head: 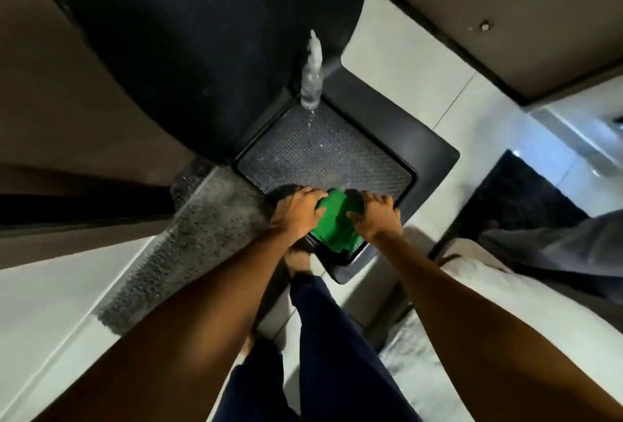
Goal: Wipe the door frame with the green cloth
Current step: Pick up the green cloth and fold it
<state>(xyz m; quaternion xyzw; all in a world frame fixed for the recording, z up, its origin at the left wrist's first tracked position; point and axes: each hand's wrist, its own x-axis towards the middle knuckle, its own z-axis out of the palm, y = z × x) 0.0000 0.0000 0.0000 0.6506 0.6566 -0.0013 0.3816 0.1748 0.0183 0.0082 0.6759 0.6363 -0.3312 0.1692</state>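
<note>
The green cloth [333,227] lies bunched at the near edge of a black ribbed floor tray [323,148]. My left hand [296,212] has its fingers curled over the cloth's left edge. My right hand [377,219] grips its right side, thumb lying on the green fabric. Part of the cloth is hidden under both hands. A brown door-like panel [67,111] with a dark gap [67,202] runs along the left. I cannot tell which surface is the door frame.
A clear plastic bottle [312,77] stands at the tray's far corner. A black fuzzy mat [202,51] lies beyond it and a grey rug [188,253] to the left. My dark blue trouser legs [330,337] are below. Another person's grey trouser leg [556,246] is at right.
</note>
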